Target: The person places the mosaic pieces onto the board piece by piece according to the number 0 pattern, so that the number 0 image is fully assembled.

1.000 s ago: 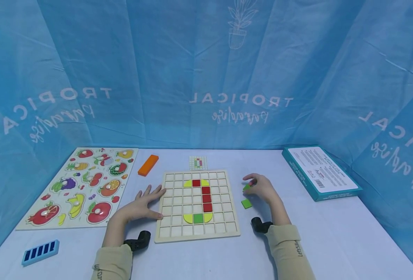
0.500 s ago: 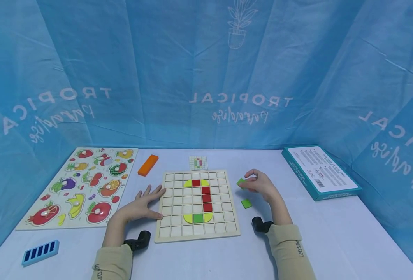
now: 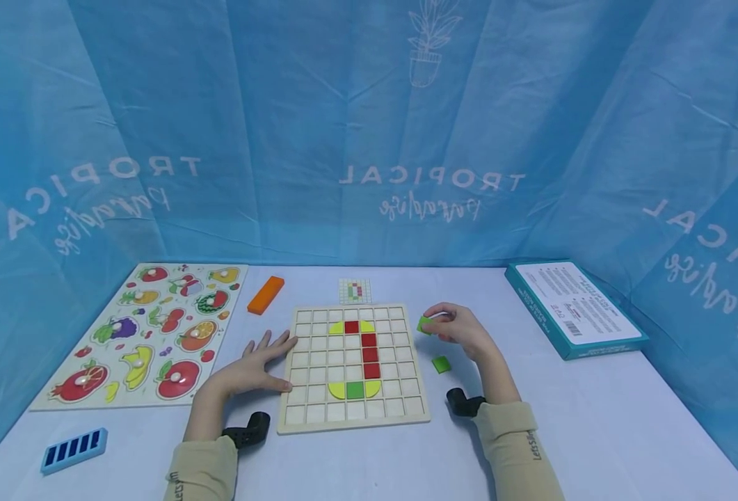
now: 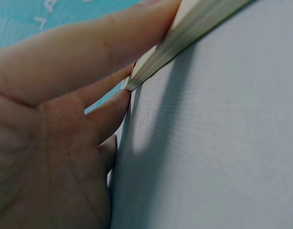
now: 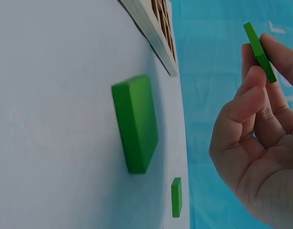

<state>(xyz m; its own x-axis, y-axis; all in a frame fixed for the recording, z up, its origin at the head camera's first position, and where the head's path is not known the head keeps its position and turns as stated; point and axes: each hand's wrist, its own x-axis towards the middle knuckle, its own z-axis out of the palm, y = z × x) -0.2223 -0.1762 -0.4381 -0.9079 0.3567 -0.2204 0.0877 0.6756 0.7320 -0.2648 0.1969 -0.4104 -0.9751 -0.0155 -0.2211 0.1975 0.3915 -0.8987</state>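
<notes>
My right hand [image 3: 465,332] pinches a green square tile [image 3: 424,325] between thumb and fingertips, just beyond the grid board's right edge. In the right wrist view the held tile [image 5: 259,52] is up off the table. Below it on the cloth lie a near green tile [image 5: 135,125] and a farther one [image 5: 176,197]; the head view shows only one loose green tile [image 3: 442,364]. My left hand [image 3: 246,372] has its fingers spread, with thumb and fingertips touching the left edge of the wooden grid board [image 3: 315,376]. Red, yellow and green pieces sit in several board cells.
Behind the board lies a small pattern card [image 3: 355,291]. An orange bar [image 3: 266,295], a fruit puzzle board [image 3: 143,341] and a blue slotted block [image 3: 74,450] are at left. A teal box [image 3: 575,309] stands at right, before the blue curtain [image 3: 369,104].
The right hand has lifted a green tile off the table and carried it left toward the board's edge. My left hand stays where it was.
</notes>
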